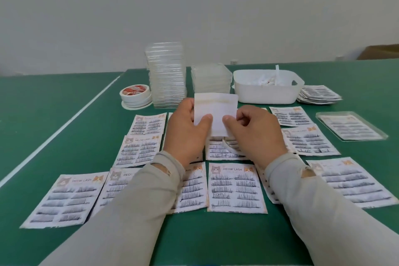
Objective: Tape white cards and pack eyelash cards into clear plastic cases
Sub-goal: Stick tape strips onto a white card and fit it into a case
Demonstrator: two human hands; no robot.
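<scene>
Two stacks of clear cases (166,75), tape rolls (135,95) and a white bin (266,89) were ranged behind; eyelash cards (236,190) were spread over the green table (64,114). A white card (216,110), faintly yellowed near its top edge, was held upright above them, pinched between thumb and curled fingers of the left hand (185,129) and right hand (254,134).

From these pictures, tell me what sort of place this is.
Probably a small hand-packing workstation: eyelash cards laid out over a green table, a stack of clear cases, and tape rolls.
</scene>
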